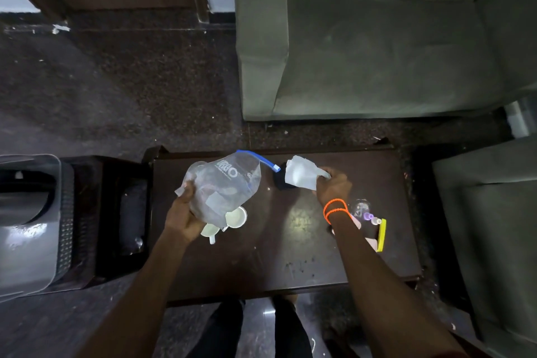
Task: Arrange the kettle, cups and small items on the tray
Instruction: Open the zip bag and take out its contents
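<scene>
Over at the far left, well clear of the dark wooden counter point(261, 256), stands a grey plastic bin point(29, 221) beside a low dark side stand point(116, 212). I take the counter as the landmark for everything else.

Above the counter's left part, the person's left hand point(183, 212) has its fingers point(188, 188) clenched on the side of a clear crumpled plastic zip bag with a blue seal strip point(223, 183), lifting it off the surface, apparently to keep its mouth up while it is emptied or filled. Directly beneath the bag, two white ceramic cups point(236, 216) rest on the counter, touching or nearly so; one handle pokes toward the counter's near edge. Most likely they wait there to be set on a tray. No tray or kettle is visible, unless the small black object point(280, 182) near the counter's far edge belongs to one; I cannot tell what it is.

Above that black thing, the right hand point(334, 186), with orange bands on the wrist, pinches a white crumpled paper tissue point(300, 176), held up as if just drawn out.

On the counter's right part, partly hidden by the forearm, lie small toiletry bottles with purple and pale caps point(372, 218), a yellow flat packet point(382, 235) and something pink, clustered close together.
</scene>
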